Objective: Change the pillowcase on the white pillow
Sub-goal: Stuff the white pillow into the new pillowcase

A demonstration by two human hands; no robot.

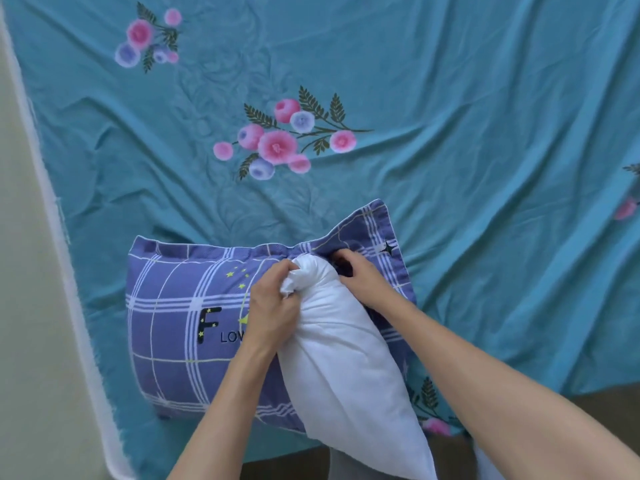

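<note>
Your left grip [273, 306] is bunching the pillow's [346, 358] white corner tight in curled fingers; your right grip [360, 271] is pinching the case's [166, 323] open edge. Pillow is lying half out across the purple plaid case, on the teal bedsheet [450, 133].

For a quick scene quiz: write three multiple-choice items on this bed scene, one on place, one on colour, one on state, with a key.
1. Where does the purple plaid pillowcase lie?
A. on the teal floral sheet
B. on the floor
C. on a chair

2. What colour is the pillow?
A. grey
B. white
C. yellow

3. What is the left hand doing?
A. resting flat
B. hanging idle
C. gripping the pillow's bunched end

Key: 1 A, sheet shows all round it; 2 B, its fabric is plain white; 3 C, fingers curl round the bunched fabric, while the right hand holds the pillowcase's opening.
</note>
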